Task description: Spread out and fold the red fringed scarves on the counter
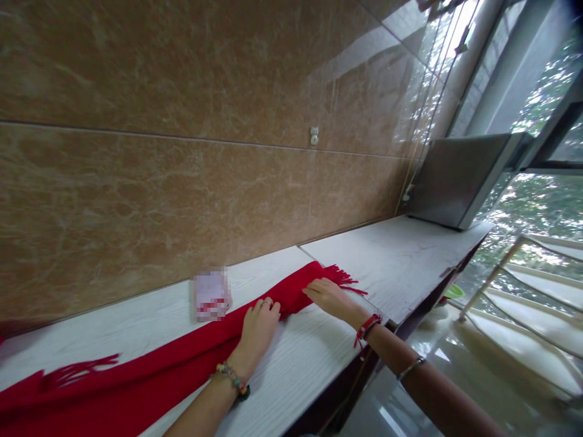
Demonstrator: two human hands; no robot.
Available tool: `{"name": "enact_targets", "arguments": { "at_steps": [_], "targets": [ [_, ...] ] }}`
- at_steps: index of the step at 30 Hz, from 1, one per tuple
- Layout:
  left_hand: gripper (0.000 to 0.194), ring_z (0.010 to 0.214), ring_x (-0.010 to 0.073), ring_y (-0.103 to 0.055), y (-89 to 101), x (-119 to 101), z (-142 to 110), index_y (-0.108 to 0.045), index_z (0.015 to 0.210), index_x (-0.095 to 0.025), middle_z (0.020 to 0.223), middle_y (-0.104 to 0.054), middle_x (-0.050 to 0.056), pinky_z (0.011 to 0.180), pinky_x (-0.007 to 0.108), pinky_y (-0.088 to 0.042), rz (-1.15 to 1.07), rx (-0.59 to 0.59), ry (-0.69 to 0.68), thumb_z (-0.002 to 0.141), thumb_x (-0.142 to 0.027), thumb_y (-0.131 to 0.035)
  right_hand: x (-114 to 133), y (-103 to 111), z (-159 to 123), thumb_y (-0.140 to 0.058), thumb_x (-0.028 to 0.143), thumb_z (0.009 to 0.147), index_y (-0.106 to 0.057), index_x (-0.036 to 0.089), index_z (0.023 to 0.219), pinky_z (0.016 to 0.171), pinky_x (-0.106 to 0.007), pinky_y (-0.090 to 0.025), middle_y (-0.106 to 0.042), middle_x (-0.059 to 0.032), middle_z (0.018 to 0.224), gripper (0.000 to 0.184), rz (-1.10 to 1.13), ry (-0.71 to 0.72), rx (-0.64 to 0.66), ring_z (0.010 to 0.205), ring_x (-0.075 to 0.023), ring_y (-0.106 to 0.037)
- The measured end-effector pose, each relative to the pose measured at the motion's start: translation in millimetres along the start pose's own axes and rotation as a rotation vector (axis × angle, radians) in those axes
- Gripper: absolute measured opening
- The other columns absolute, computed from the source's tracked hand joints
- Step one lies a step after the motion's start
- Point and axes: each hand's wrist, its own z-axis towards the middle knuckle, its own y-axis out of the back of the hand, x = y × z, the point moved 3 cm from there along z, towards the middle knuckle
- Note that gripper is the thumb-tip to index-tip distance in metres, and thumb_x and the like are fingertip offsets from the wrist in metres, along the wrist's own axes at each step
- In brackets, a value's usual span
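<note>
Scarf (159, 379) first, pls: where's it at, head view?

Red one, running from the lower left corner up across the white surface (291, 370). Fringe (346, 282) at the far end fans out past the right hand (325, 294); another bit of fringe (86, 365) shows on the left.

OK, & the left hand (259, 328)?

On the scarf, approx. mid-surface, fingers bent down onto the cloth, w/ a ring (268, 301) on one. Can't tell if they're clamped on it, b/c the thumb's hidden. Beaded bracelet (232, 377) at that wrist.

Right hand?

Also on the scarf, nearer the far fringe. Fingers close together, pretty straight, laid over the cloth; grip underneath, can't tell. It's got a red string bracelet (368, 326), plus a silver bangle (411, 367) further up the arm. Cloth's creased btwn the hands.

Anything else on the surface?

Small pale item w/ red on it (211, 294), just beside the scarf on the wall side; pixelated, so no details. Grey metal box (458, 179) stands at the far end, by the window (551, 200).

& the bkgd?

Brown tiled wall (182, 188) w/ a small white fitting (314, 135) on it. Off to the right, a rack (528, 303) w/ pale shelves, plus a green item (454, 292) low down near it, too small to ID.
</note>
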Motion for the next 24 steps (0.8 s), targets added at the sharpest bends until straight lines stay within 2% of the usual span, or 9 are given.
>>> {"name": "enact_targets", "arguments": {
  "at_steps": [4,9,13,17,20,24],
  "targets": [
    [0.03,0.097,0.0203,-0.052,7.3,10.0,-5.4,-0.053,0.105,-0.018,0.108,-0.056,0.009,0.076,0.032,-0.045,0.046,0.024,0.027,0.081,-0.008,-0.037,1.0,4.8,4.8,-0.037,0.01,0.087,-0.06,0.014,0.098,0.081,-0.03,-0.039,-0.061,-0.0067,0.094,0.026,-0.035,0.003,0.023,0.086,-0.0164,-0.051],
    [0.032,0.094,0.0202,-0.053,23.6,11.8,-17.8,-0.053,0.103,-0.016,0.107,-0.055,0.011,0.073,0.03,-0.046,0.058,-0.005,-0.018,0.08,-0.003,-0.035,-7.0,0.0,2.9,-0.039,0.014,0.088,-0.061,0.013,0.097,0.077,-0.029,-0.041,-0.062,-0.0079,0.092,0.024,-0.011,-0.038,-0.104,0.085,-0.0164,-0.052],
    [0.033,0.101,0.0213,-0.051,15.7,5.3,-26.7,-0.053,0.105,-0.017,0.112,-0.053,0.01,0.076,0.031,-0.046,0.037,0.049,-0.106,0.08,-0.003,-0.036,-7.9,-12.3,-4.5,-0.043,0.016,0.086,-0.062,0.015,0.095,0.075,-0.03,-0.044,-0.062,-0.0069,0.09,0.021,-0.01,0.023,-0.11,0.084,-0.0168,-0.053],
    [0.034,0.105,0.023,-0.049,4.5,8.0,-28.1,-0.052,0.109,-0.017,0.117,-0.051,0.012,0.077,0.033,-0.046,0.033,0.062,-0.078,0.08,-0.004,-0.039,-5.8,-18.5,-9.1,-0.044,0.014,0.085,-0.062,0.014,0.096,0.078,-0.033,-0.044,-0.062,-0.0077,0.093,0.021,-0.026,-0.019,-0.102,0.086,-0.0175,-0.055],
    [0.039,0.106,0.0223,-0.049,2.6,12.4,-28.7,-0.051,0.112,-0.019,0.118,-0.051,0.011,0.078,0.033,-0.046,0.027,0.069,-0.054,0.08,-0.003,-0.038,-3.2,-13.9,-7.0,-0.043,0.012,0.085,-0.063,0.013,0.094,0.078,-0.033,-0.045,-0.063,-0.0087,0.092,0.022,0.003,-0.081,-0.111,0.086,-0.0176,-0.056],
    [0.043,0.107,0.0231,-0.048,1.5,13.6,-31.3,-0.047,0.119,-0.015,0.12,-0.05,0.013,0.08,0.034,-0.046,0.021,0.073,-0.058,0.079,-0.002,-0.036,11.6,0.5,2.1,-0.043,0.012,0.084,-0.062,0.013,0.098,0.084,-0.036,-0.043,-0.062,-0.01,0.099,0.024,0.096,-0.086,-0.172,0.095,-0.0194,-0.054]
  ]
}}
